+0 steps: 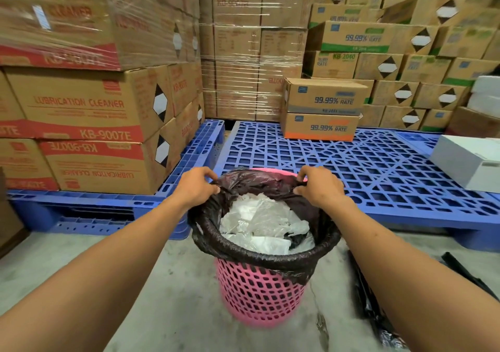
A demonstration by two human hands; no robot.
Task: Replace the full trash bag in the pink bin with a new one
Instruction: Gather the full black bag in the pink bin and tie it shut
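Cartons stack on a blue pallet at far left. The left hand is closed, pinching the far-left edge of the black bag, probably to peel it off the rim. The pink bin stands on the concrete floor between the arms, against the pallet, the bag inside it full of white waste; the near edge is still rolled over the rim. The right hand is closed on the far-right edge likewise. Right of the bin, dark plastic lies on the floor, possibly the new bag, though partly hidden. Nothing blocks a lift.
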